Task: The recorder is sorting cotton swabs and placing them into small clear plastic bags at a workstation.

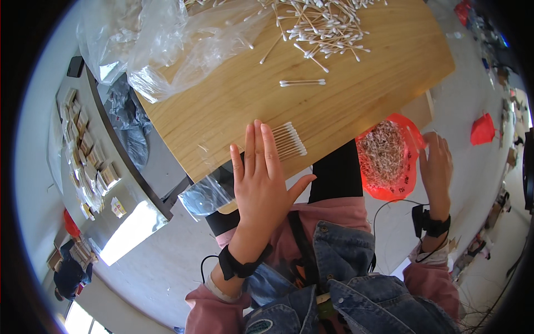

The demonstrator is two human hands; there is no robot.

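Note:
My left hand (261, 170) lies flat, fingers stretched and thumb apart, over one end of a neat row of cotton swabs (289, 142) by the near edge of the wooden table (222, 117). The far tips of that row show past my fingers; the rest is hidden under them. Beside my left wrist, a clear plastic bag (203, 197) hangs over the table edge. Off to the right, my right hand (436, 164) is at the rim of a red plastic bag (409, 181) full of loose swabs (384, 153). Its fingers are extended, with nothing visible in them.
A heap of loose swabs (328, 28) covers the table's far side, with a few swabs (303, 83) lying nearer. Large clear plastic bags (167, 50) spread over the far left. A second table (130, 206) at left holds several small packs (83, 150). A red bucket (483, 129) stands at right.

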